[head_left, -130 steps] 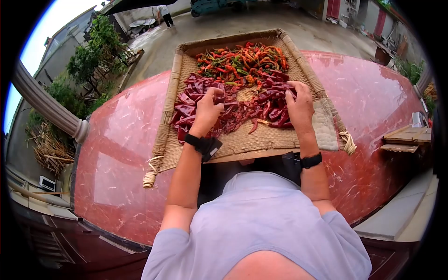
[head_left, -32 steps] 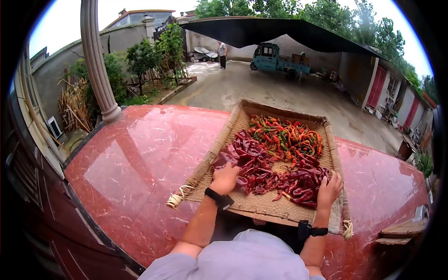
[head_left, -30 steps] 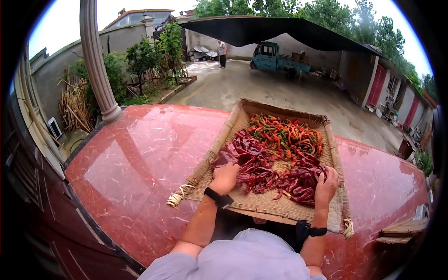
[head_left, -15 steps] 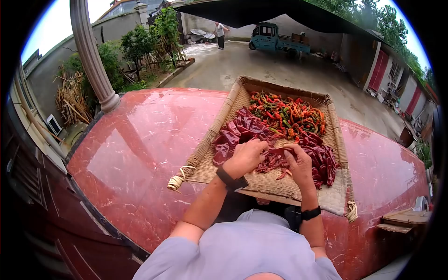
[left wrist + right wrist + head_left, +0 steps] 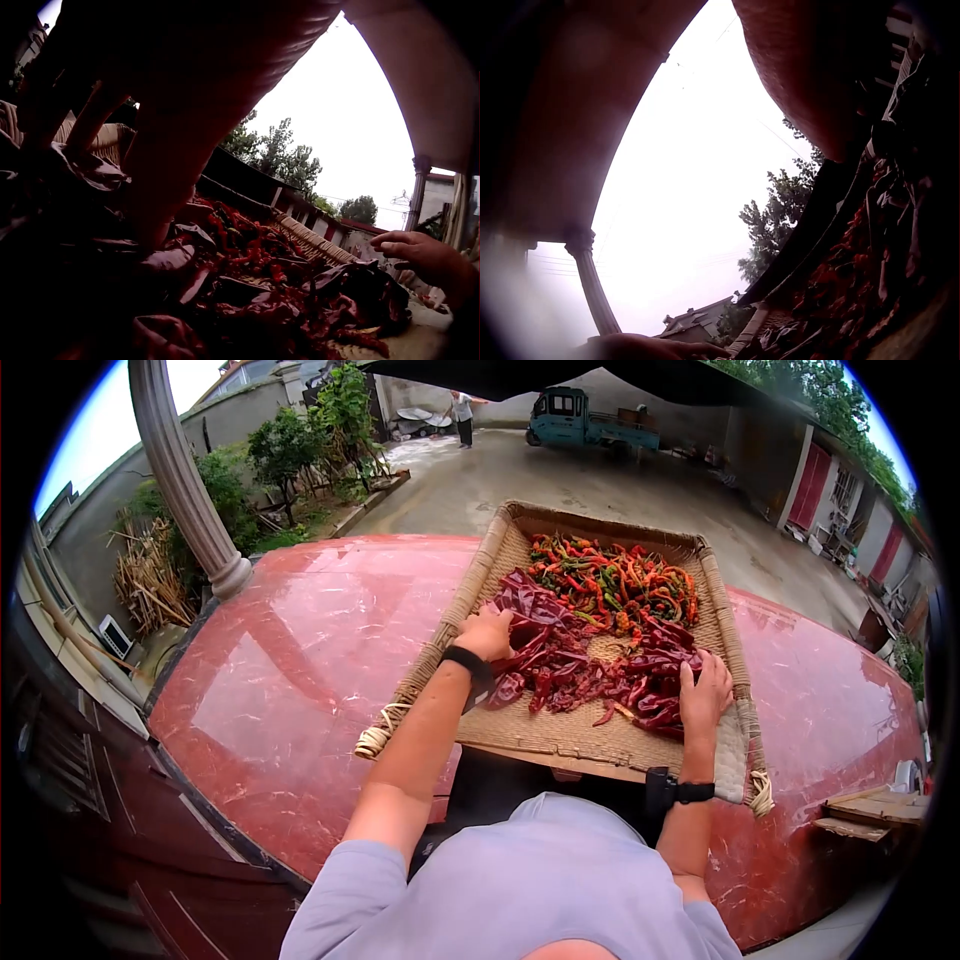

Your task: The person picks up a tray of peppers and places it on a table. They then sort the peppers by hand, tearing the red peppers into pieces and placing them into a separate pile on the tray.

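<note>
A shallow woven basket [image 5: 550, 732] lies in front of me in the head view. Small red, orange and green chilies [image 5: 630, 580] fill its far part. Larger dark red dried chilies are heaped at the left [image 5: 530, 600] and right [image 5: 655, 685], with crumpled bits between. My left hand [image 5: 484, 633] is on the left heap, its fingers [image 5: 97, 112] reaching down among the chilies with the thumb spread away. At the right heap's outer edge is my right hand [image 5: 706, 690], fingers extended; the left wrist view shows this hand [image 5: 424, 259] with nothing gripped.
Beneath the basket is a glossy red marble surface [image 5: 330, 650]. A fluted column [image 5: 185, 480] rises at the left, beside plants and a stack of sticks [image 5: 152, 575]. Across the wet yard are a teal three-wheeled truck [image 5: 590, 422] and a standing person [image 5: 463, 418].
Half a second ago both hands met over the basket's middle with a dark red chili between them. Now they are apart, left hand at the left heap, right hand at the right heap.
</note>
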Demonstrator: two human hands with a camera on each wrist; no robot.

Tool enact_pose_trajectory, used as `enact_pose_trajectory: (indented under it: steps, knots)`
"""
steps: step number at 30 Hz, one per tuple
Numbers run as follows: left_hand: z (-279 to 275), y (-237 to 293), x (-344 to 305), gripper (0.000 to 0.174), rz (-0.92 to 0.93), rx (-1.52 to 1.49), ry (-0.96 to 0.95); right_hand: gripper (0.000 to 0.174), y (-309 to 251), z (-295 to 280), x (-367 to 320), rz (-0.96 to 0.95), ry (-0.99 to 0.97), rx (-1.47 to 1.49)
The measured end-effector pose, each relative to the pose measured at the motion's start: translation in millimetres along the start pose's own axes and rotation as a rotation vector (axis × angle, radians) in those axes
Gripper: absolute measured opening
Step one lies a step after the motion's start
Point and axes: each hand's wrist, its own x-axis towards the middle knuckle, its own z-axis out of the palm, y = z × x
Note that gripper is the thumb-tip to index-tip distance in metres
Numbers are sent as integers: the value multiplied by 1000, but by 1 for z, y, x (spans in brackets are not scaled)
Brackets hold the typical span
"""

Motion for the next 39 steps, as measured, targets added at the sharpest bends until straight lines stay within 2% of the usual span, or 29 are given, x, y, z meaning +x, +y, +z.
enact_pose_trajectory:
  steps: [4, 5, 9, 10, 15, 18, 19, 22, 23, 24, 28, 30, 31, 34, 35, 38, 39]
  knots:
    - [2, 4, 9, 67, -53, -4, -25, 37, -15, -9, 0, -22, 61, 132]
    - [14, 2, 15, 67, -58, 0, 72, 36, -19, -9, -1, -34, 56, 149]
    - [15, 6, 22, 72, -61, -50, 91, 36, -37, -10, -12, -126, 27, 214]
    - [17, 7, 24, 66, -63, -34, 155, 35, -44, -12, -17, -161, 27, 211]
    - [18, 13, 38, 49, -143, -46, 111, 32, -51, -3, -25, -241, -19, 268]
    - [22, 9, 39, 42, -106, -36, 188, 30, -49, 2, -29, -273, -16, 294]
    - [21, 9, 34, 34, -74, -36, 248, 29, -51, 2, -29, -273, -18, 296]
    - [10, 15, 14, 24, -5, -74, 436, 26, -59, 5, -30, -287, -1, 318]
    - [13, 16, 17, 14, 22, -113, 522, 26, -64, 6, -31, -309, -12, 348]
    - [12, 19, 12, 12, 60, -147, 530, 26, -69, 6, -30, -331, -18, 378]
    - [13, 25, -1, 6, 195, -319, 574, 32, -95, 18, -27, -384, -191, 590]
    - [15, 22, -1, 8, 269, -435, 628, 34, -107, 21, -27, -386, -280, 572]
    - [5, 27, -11, 12, 298, -496, 623, 39, -111, 21, -24, -341, -429, 594]
    - [-10, 35, -31, 15, 458, -650, 470, 45, -132, 14, -23, -129, -515, 871]
    - [-14, 40, -37, 19, 539, -733, 335, 52, -133, 27, -24, -47, -507, 1133]
    - [-11, 53, -48, 17, 647, -819, 69, 46, -132, 15, -21, 147, -698, 1275]
    - [-14, 58, -55, 16, 643, -853, 35, 34, -123, 26, -19, 155, -738, 1291]
